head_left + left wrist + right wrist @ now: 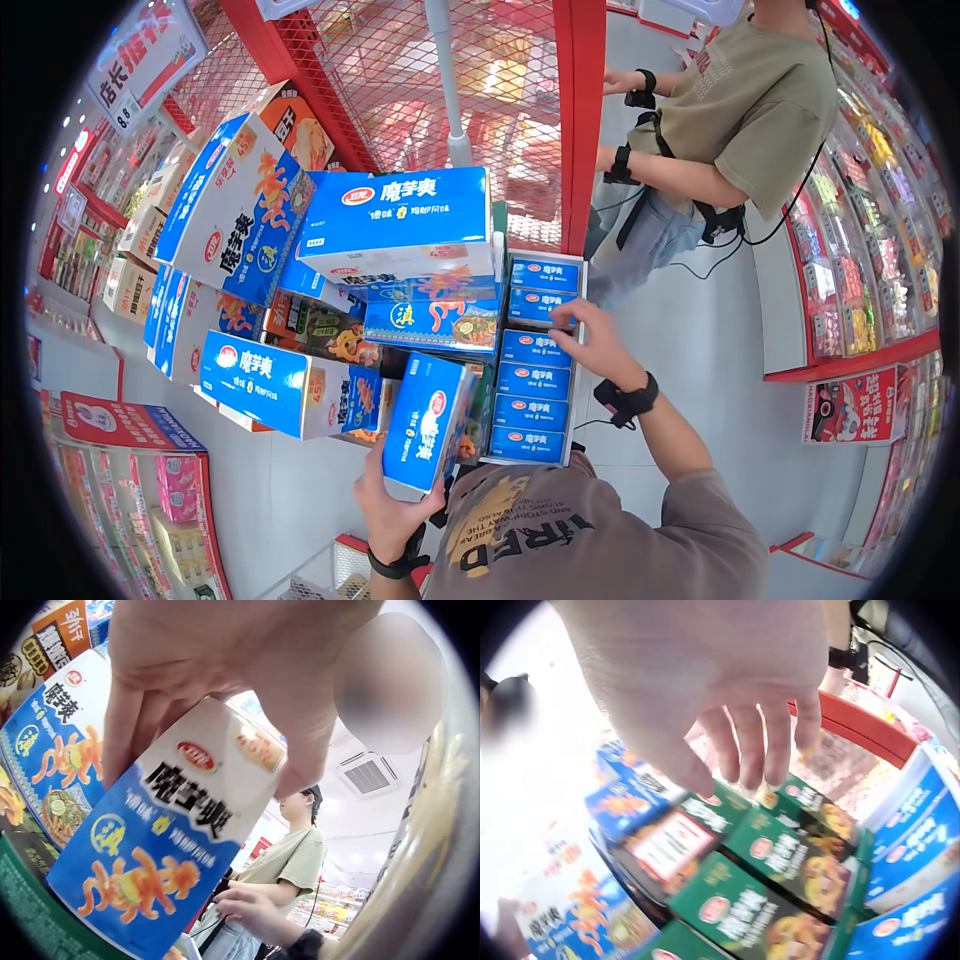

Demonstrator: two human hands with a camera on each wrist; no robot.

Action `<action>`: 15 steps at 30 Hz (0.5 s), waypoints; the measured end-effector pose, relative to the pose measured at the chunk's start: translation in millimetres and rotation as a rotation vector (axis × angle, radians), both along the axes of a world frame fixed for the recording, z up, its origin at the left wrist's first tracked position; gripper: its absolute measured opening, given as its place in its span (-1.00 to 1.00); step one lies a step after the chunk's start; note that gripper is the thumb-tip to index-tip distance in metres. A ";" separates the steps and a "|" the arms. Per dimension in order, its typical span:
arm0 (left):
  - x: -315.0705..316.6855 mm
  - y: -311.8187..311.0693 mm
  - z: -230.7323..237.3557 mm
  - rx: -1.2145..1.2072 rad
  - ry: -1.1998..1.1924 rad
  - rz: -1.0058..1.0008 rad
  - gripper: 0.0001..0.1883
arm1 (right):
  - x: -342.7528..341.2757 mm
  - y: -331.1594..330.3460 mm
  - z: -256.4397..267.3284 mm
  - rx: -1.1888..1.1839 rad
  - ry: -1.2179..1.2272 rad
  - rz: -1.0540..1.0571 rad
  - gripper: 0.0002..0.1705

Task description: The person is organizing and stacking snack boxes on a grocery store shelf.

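Observation:
My left hand grips a blue and white snack box by its near end. In the left wrist view, thumb and fingers straddle the white top of this box, which shows Chinese lettering and orange food pictures. My right hand hovers at the side of a white carton packed with a column of small blue boxes. Its fingers hang loosely and hold nothing. Green snack boxes lie below that hand in the right wrist view.
More blue boxes are stacked at odd angles on the left and in front. Behind them stands a red-framed mesh bin. Another person with wrist straps stands at the front right. Stocked shelves line the right side.

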State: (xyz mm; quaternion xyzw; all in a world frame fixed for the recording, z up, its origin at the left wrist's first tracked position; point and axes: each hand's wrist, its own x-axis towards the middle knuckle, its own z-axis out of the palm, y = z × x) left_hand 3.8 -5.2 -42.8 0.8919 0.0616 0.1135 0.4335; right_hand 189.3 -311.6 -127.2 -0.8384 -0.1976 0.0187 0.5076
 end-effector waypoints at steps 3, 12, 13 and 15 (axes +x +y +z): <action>-5.8 14.1 22.6 0.229 -0.189 -0.221 -0.25 | -38.7 7.0 73.5 0.059 -0.118 0.270 -0.27; 37.9 -6.0 48.1 0.037 -0.174 -0.663 -0.24 | -64.4 4.0 100.4 0.075 -0.023 0.480 -0.15; 41.3 -7.7 51.9 0.053 -0.181 -0.679 -0.24 | -63.1 -2.2 100.6 0.071 -0.024 0.450 -0.17; 39.1 12.3 67.3 -0.014 -0.170 -0.684 -0.39 | -60.5 -19.0 108.0 0.037 -0.023 0.313 -0.23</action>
